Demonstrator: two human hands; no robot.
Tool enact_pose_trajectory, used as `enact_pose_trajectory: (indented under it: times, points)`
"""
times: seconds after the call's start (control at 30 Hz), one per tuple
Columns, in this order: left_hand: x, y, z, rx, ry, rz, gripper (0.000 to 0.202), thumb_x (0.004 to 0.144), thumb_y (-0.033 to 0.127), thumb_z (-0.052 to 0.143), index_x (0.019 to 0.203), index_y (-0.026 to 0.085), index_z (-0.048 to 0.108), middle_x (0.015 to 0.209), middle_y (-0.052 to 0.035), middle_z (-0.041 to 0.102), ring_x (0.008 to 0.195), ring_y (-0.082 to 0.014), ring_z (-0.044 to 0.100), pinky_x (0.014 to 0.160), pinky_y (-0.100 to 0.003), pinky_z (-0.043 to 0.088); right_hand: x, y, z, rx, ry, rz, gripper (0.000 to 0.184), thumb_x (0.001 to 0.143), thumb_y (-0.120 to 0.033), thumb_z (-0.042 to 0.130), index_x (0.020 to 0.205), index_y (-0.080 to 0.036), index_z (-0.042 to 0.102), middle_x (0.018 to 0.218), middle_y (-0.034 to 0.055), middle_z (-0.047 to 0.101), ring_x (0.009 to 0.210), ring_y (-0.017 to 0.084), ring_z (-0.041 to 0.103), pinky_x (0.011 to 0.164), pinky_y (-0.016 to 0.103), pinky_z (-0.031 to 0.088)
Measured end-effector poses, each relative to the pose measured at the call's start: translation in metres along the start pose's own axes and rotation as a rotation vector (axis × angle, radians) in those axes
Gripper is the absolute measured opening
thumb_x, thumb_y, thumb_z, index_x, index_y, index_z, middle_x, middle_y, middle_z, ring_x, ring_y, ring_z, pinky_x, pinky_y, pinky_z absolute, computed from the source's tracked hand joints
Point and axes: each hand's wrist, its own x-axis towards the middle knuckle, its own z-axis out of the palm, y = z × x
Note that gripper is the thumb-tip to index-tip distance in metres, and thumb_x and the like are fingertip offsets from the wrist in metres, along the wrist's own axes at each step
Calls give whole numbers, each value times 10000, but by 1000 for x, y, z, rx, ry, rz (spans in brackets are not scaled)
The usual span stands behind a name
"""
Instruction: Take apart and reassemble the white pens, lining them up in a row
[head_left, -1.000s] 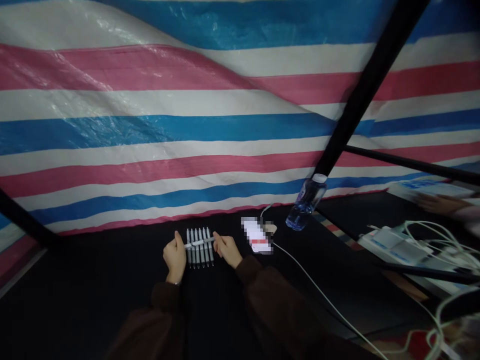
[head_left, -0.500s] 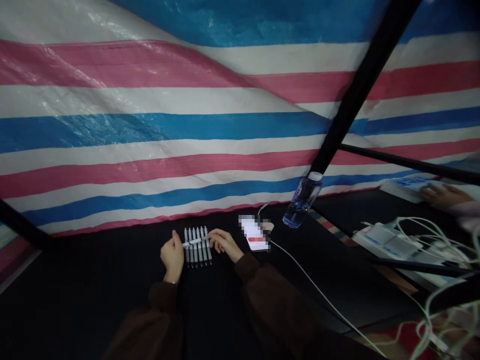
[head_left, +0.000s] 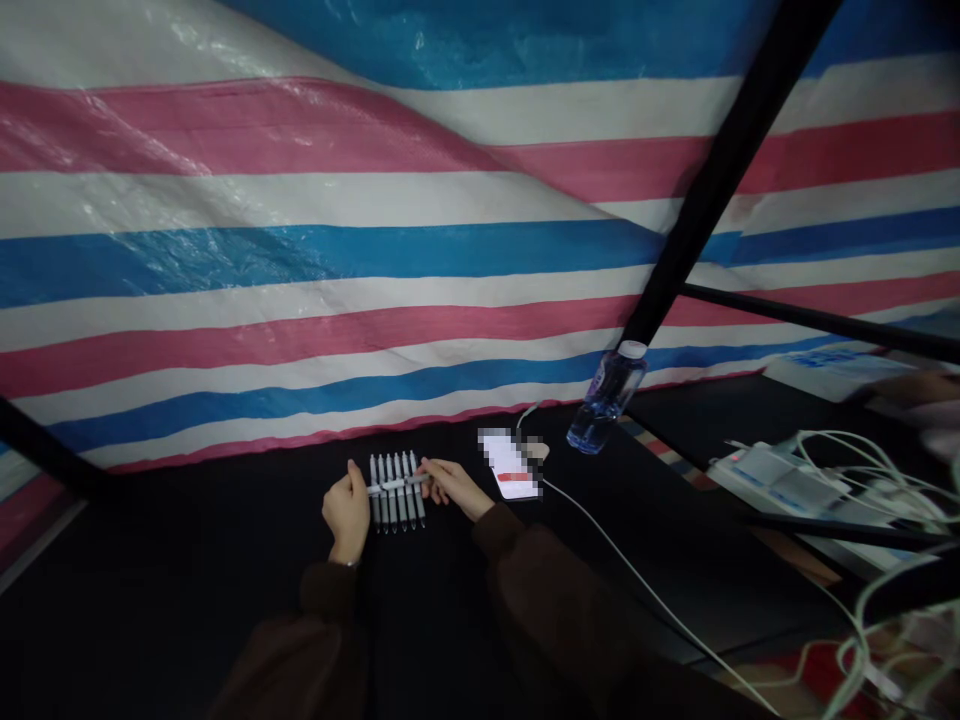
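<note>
A white pen point(head_left: 394, 484) is held crosswise above a row of similar pens point(head_left: 400, 515). My left hand point(head_left: 346, 515) is closed around its left end, the thumb pointing up. At the other end, my right hand point(head_left: 454, 487) pinches the pen between thumb and fingertips. Several pens with clear and pale barrels lie side by side on the black tabletop point(head_left: 225, 560), their dark tips towards me. The held pen hides the middle of the row.
Right of my hands lies a lit phone point(head_left: 517, 482) beside a white cable point(head_left: 600, 545). A water bottle point(head_left: 607, 398) stands by a black post point(head_left: 697, 210). Further right are a tangle of cables point(head_left: 862, 480), white boxes and another person's blurred hand point(head_left: 926, 388).
My right hand's fingers have shifted slightly along the right end of the pen; the pen looks a little more level. The other person's hand at far right has moved right.
</note>
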Motion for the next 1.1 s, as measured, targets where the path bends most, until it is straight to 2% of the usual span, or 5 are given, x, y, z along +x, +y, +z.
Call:
enact_pose_trajectory:
  times: [0.27, 0.47, 0.67, 0.83, 1.1]
  points:
    - [0, 2, -2, 10, 34, -27, 505, 867, 406, 311, 434, 174, 426, 445, -19, 433, 450, -108, 336, 494, -247, 188, -1, 1, -1, 52, 2, -97, 422, 584, -318, 746, 953, -197, 581, 876, 20, 593, 620, 91, 532, 423, 166, 344]
    - [0, 2, -3, 12, 28, -11, 511, 870, 408, 309, 436, 172, 442, 443, -25, 451, 447, -111, 356, 498, -247, 192, 3, 8, 0, -43, -10, -28, 342, 789, -468, 502, 747, -142, 595, 531, -13, 541, 390, 57, 384, 365, 182, 244]
    - [1, 1, -1, 21, 33, -43, 515, 868, 430, 297, 452, 176, 463, 462, -32, 467, 461, -120, 377, 502, -249, 194, -2, 1, -1, 0, -20, -97, 410, 592, -315, 743, 957, -192, 604, 919, 33, 617, 611, 87, 518, 437, 172, 344]
    - [1, 1, -1, 46, 21, -46, 530, 867, 440, 289, 458, 172, 491, 465, -45, 487, 457, -124, 382, 500, -251, 201, 1, 6, 2, -110, -38, -71, 317, 761, -459, 567, 787, -150, 638, 671, 15, 606, 458, 64, 426, 420, 196, 308]
    - [5, 2, -6, 21, 109, -248, 491, 847, 438, 319, 513, 180, 570, 552, -90, 582, 477, -157, 443, 475, -257, 226, 3, 8, 0, -13, 107, -60, 211, 672, -335, 642, 798, -169, 607, 517, -59, 460, 432, 67, 400, 374, 176, 272]
